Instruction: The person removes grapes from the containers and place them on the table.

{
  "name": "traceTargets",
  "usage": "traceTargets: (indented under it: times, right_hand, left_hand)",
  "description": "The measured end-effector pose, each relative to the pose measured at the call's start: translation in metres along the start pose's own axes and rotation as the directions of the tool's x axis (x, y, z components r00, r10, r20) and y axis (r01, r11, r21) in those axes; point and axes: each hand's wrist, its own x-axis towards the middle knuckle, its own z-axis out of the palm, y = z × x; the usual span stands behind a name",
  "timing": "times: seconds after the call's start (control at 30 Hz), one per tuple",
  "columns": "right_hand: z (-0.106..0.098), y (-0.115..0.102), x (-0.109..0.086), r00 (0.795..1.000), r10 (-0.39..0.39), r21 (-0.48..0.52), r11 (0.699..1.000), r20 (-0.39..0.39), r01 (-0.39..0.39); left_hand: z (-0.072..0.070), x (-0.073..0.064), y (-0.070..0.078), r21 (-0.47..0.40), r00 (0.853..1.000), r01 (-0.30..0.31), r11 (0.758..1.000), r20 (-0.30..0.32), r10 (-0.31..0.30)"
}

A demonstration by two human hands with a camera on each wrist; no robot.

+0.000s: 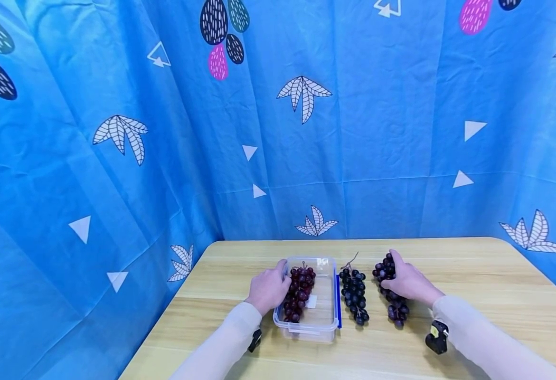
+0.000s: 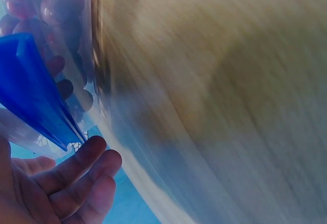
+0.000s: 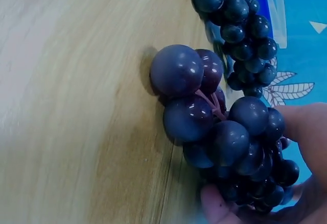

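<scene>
A clear plastic food container (image 1: 325, 311) with blue trim stands near the middle of the table. Inside, along its left side, lies a bunch of dark red grapes (image 1: 299, 293). My left hand (image 1: 269, 287) holds the container's left rim; in the left wrist view, its fingertips (image 2: 94, 147) are by a blue flap (image 2: 36, 91). To the right, my right hand (image 1: 412, 279) grips a bunch of dark purple grapes (image 3: 225, 137), thumb and fingers on either side, its lower end by the tabletop. Between this bunch and the container lies a bunch of black grapes (image 1: 354, 295).
The light wood table (image 1: 487, 295) has rounded back corners. Behind it and on the left hangs a blue patterned cloth (image 1: 377, 158). A small white label (image 1: 311, 302) shows in the container. Each wrist bears a small black camera (image 1: 436, 336).
</scene>
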Motion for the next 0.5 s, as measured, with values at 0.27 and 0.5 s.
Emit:
traceTargets:
  times: [0.27,0.5]
  right_hand:
    - [0.0004,-0.0032,-0.0028,0.998,-0.059,0.035,0.998,0.005,0.059]
    - [0.0021,-0.0027,-0.0050,0.994,-0.110,0.064,0.992,-0.010,0.111]
  left_hand:
    - [0.0009,-0.0009,0.0000,0.007,1.000,-0.003,1.000,-0.009,0.003]
    - [0.0013,0.0007,0.0000,-0.008,1.000,0.000,1.000,-0.002,0.000]
